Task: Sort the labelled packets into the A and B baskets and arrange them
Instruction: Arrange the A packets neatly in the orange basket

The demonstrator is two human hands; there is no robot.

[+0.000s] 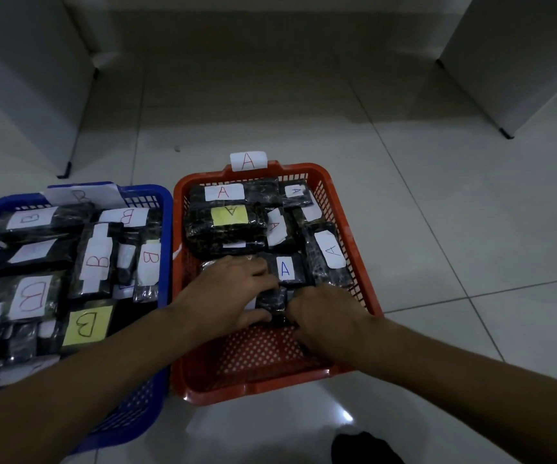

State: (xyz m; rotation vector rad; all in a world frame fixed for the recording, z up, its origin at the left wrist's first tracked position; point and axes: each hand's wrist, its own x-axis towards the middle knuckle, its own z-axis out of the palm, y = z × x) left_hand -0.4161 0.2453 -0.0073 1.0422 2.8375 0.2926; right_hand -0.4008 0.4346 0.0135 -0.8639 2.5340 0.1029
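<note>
An orange basket (367, 262) tagged A sits on the floor in the middle, holding several dark packets with A labels. Left of it a blue basket (166, 229) tagged B is full of dark packets with B labels. Both my hands are inside the orange basket. My left hand (233, 293) and my right hand (324, 316) grip a small dark packet (272, 301) from either side, low in the basket. Just behind it lies a packet with a blue A label (287, 267). The held packet's label is mostly hidden by my fingers.
White cabinets stand at the back left (29, 78) and back right (521, 61) on the glossy tiled floor (270, 105). The near part of the orange basket's perforated bottom (257, 353) shows bare. A dark shape (364, 447) lies at the bottom edge.
</note>
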